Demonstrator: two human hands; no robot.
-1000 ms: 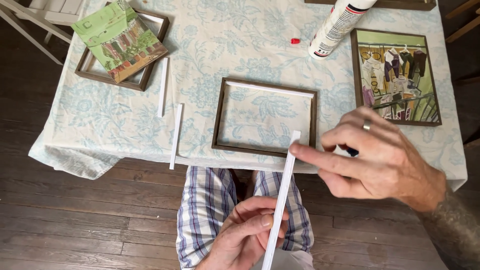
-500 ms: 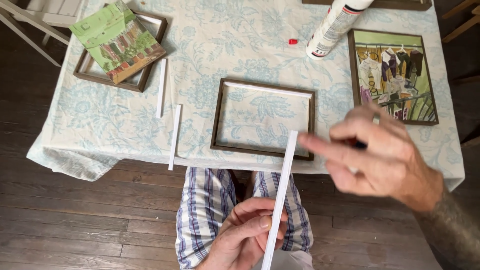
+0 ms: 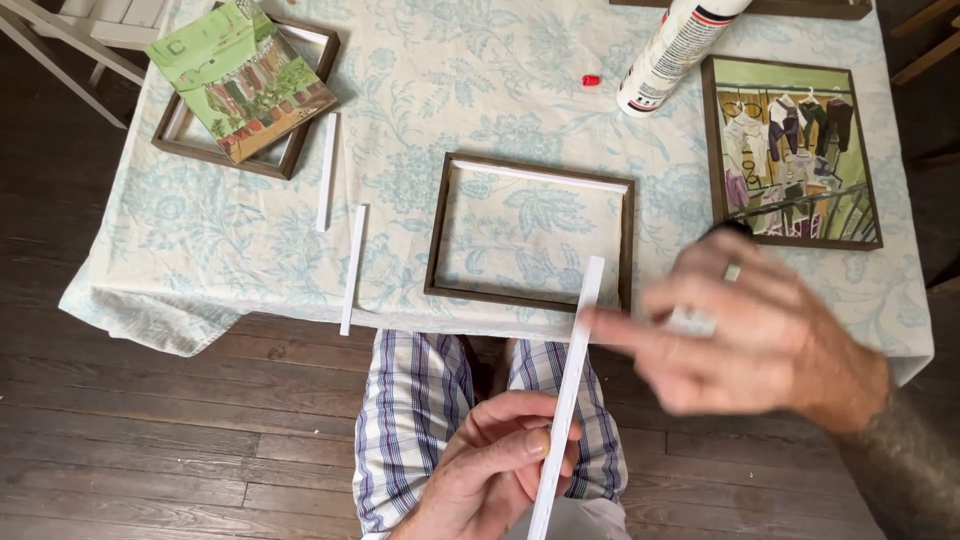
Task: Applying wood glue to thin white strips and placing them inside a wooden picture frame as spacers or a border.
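A long white strip (image 3: 567,400) was held up over the person's lap, its long axis running from near the bottom edge of the view up and slightly right, so that its far end reached the near rail of an empty dark wooden frame (image 3: 530,232) on the counter (image 3: 420,90). The left hand (image 3: 495,470) pinched the strip's lower part between thumb and fingers, and so was the nearer hand. The right hand (image 3: 750,335) was blurred; its fingers were loosely spread, the forefinger stretched leftward to the strip's upper part, at or just beside its right edge. Whether it touched could not be told. The strip thus lay to the left of the right hand and rose away from the left one.

Two more white strips (image 3: 340,215) lay on the flowered cloth left of the empty frame. Farther left a green painted picture (image 3: 238,78) sat askew on another frame. To the right lay a framed picture of hanging clothes (image 3: 790,150), with a white glue bottle (image 3: 675,50) and a small red cap (image 3: 591,80) near the far edge.
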